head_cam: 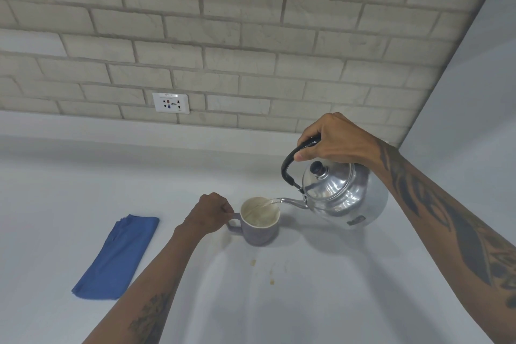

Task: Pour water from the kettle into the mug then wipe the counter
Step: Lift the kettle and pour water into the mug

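A shiny metal kettle (346,193) with a black handle hangs tilted to the left above the white counter (321,293). My right hand (332,139) is closed around that handle. Water runs from the spout into a purple mug (258,229) with a pale inside, which stands upright on the counter. My left hand (210,212) grips the mug's handle on its left side. A folded blue cloth (117,257) lies flat on the counter, left of my left forearm.
Small brownish spots (262,271) mark the counter just in front of the mug. A grey brick wall rises behind, with a white power socket (171,103). A plain white wall (469,120) closes the right side.
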Tool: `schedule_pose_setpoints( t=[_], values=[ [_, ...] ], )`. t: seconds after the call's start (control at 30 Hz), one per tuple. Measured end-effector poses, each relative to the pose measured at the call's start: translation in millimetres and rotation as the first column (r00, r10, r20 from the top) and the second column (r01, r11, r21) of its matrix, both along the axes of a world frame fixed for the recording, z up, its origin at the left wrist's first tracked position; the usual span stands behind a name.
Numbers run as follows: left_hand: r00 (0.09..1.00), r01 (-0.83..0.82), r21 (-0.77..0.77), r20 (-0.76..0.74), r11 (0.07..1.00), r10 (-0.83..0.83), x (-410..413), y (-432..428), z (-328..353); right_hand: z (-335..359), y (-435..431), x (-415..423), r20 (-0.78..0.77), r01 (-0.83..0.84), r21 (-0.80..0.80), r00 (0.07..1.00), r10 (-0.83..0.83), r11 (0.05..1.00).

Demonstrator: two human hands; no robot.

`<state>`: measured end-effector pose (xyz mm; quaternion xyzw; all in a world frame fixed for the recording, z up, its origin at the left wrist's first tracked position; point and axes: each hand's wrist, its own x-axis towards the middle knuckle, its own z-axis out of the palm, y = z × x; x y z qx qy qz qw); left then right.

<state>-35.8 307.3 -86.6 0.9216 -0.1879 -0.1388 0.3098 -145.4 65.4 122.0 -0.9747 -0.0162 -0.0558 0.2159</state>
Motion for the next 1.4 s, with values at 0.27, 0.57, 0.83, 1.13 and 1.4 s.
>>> schedule_pose_setpoints(
  t=[0.27,0.57,0.83,1.13,1.4],
  values=[
    [1.0,0.002,-0.007,-0.001,1.0,-0.002,-0.7,-0.8,1.4,0.7,-0.3,0.2,-0.004,0.002,-0.01,1.0,-0.002,1.0],
    [1.0,-0.004,0.01,0.001,1.0,0.004,-3.0,-1.1,3.5,3.2,-0.6,-1.4,0.0,0.0,-0.027,1.0,0.0,1.0],
    [1.0,-0.015,-0.002,-0.001,1.0,0.015,-4.7,-0.5,4.3,5.5,0.2,-1.5,0.007,-0.003,-0.05,1.0,0.003,0.999],
    [1.0,-0.023,-0.011,-0.009,1.0,0.023,-4.6,-1.1,1.9,8.0,1.9,-0.1,-0.001,-0.01,-0.078,1.0,0.01,0.997],
    [1.0,0.002,0.011,-0.011,1.0,-0.002,-3.6,-1.0,1.7,7.0,1.9,2.3,-0.001,-0.025,-0.087,1.0,0.025,0.996]
  ],
)
